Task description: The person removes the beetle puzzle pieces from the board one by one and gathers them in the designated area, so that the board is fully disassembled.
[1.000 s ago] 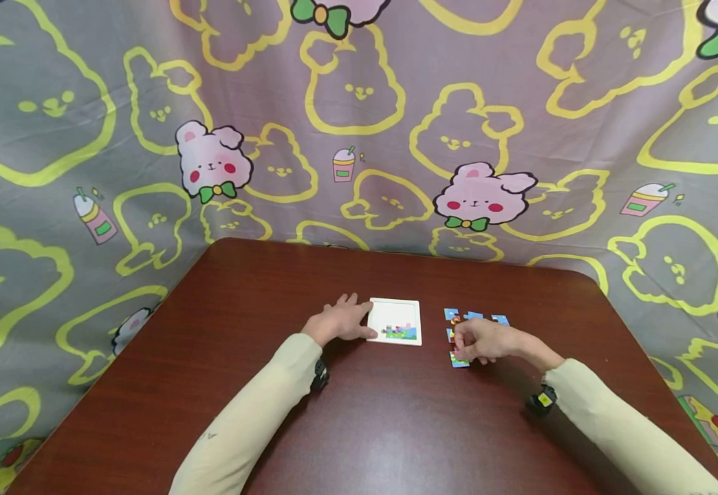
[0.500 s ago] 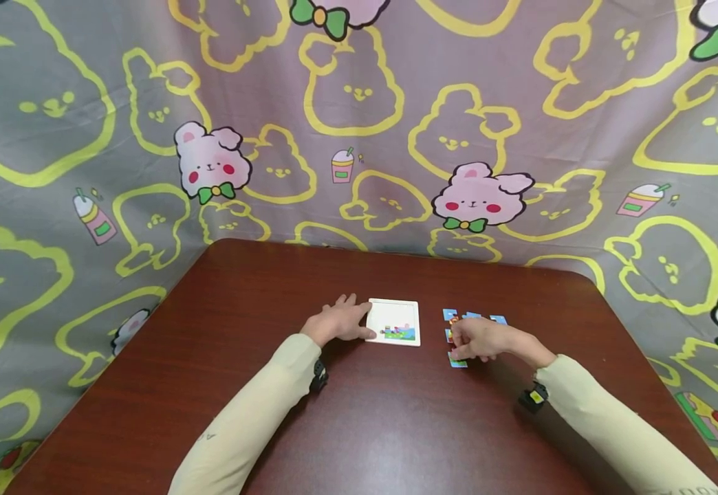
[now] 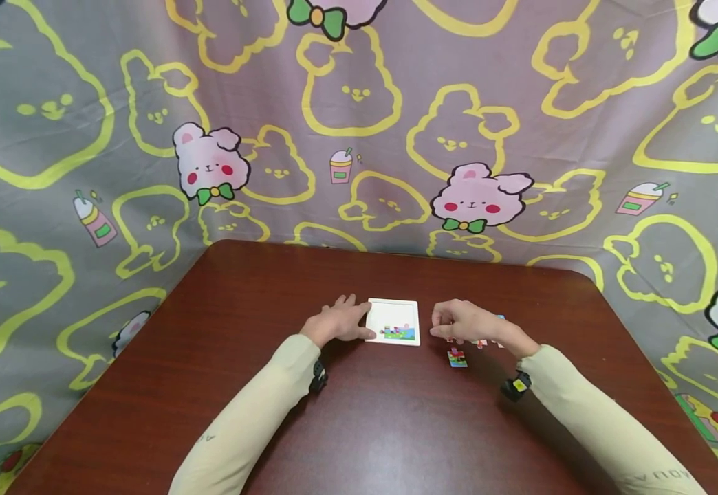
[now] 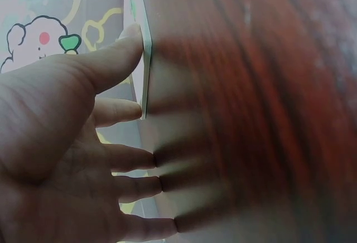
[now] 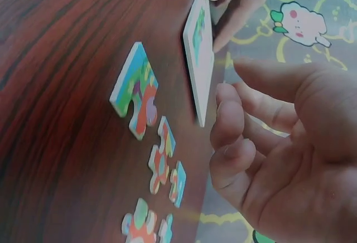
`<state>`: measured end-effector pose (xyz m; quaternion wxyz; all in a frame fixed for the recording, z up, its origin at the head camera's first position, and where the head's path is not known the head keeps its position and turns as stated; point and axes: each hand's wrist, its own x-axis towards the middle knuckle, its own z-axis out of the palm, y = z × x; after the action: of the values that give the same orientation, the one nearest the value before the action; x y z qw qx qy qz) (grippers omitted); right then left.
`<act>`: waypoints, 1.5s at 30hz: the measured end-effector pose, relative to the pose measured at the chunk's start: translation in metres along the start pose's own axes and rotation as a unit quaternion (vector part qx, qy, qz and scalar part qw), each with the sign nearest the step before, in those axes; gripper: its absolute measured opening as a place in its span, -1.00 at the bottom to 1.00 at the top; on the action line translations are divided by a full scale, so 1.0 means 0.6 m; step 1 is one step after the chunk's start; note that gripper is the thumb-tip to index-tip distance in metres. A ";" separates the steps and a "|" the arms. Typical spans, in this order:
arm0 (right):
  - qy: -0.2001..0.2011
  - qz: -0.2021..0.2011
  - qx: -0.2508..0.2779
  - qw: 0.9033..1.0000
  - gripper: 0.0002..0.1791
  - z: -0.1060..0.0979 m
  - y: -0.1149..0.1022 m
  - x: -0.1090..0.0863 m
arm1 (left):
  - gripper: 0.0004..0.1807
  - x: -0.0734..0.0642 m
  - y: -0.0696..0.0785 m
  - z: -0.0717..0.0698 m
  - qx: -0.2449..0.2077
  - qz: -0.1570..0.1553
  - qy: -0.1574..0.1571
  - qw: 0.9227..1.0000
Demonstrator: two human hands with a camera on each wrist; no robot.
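A white square puzzle tray (image 3: 393,302) lies on the table, with a colourful strip of puzzle picture (image 3: 399,333) along its lower right. My left hand (image 3: 340,320) rests at its left side, thumb on the lower left corner and index finger by the upper one, fingers spread and straight. Just right of the tray hovers my right hand (image 3: 467,322). Its fingers bend loosely, thumb and index apart, and nothing shows between them in the right wrist view. Below that hand lies a loose puzzle piece (image 3: 458,358); several more pieces (image 5: 162,156) are partly hidden under it in the head view.
The brown wooden table (image 3: 359,419) spreads around both arms. A patterned cloth (image 3: 359,227) hangs right behind its far edge and along the sides. Black wrist cameras (image 3: 516,386) sit on both wrists.
My right hand has lifted off the nearest loose piece and shifted left and away from me, toward the tray. That piece stays on the table, now uncovered. The left hand has not moved.
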<state>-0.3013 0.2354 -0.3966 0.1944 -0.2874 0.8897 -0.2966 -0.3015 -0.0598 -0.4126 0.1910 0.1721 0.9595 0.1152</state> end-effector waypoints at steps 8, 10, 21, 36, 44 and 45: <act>0.009 -0.005 0.002 1.000 -0.90 0.014 -0.012 0.026 | -0.18 -0.001 0.001 -0.002 -0.002 0.002 -0.002 1.000; 0.008 -0.012 -0.001 1.000 -0.91 0.015 -0.016 0.030 | -0.18 -0.001 0.001 -0.001 -0.004 0.002 0.000 1.000; 0.007 -0.012 -0.015 1.000 -0.77 0.020 -0.027 0.052 | -0.18 0.002 0.002 -0.003 -0.002 0.003 0.004 1.000; 0.007 0.012 -0.039 0.999 -0.79 0.038 -0.036 0.079 | -0.17 0.007 0.002 -0.004 0.000 -0.005 0.001 1.000; 0.005 0.008 -0.035 0.999 -0.80 0.051 -0.035 0.091 | -0.17 0.005 0.003 -0.002 0.006 -0.007 0.000 1.000; 0.003 0.008 -0.034 0.999 -0.80 0.053 -0.034 0.092 | -0.17 0.004 0.003 -0.003 0.006 -0.007 -0.001 1.000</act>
<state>-0.3186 0.1741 -0.4169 0.1842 -0.2863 0.9020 -0.2655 -0.3037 -0.0572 -0.4113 0.1919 0.1665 0.9612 0.1076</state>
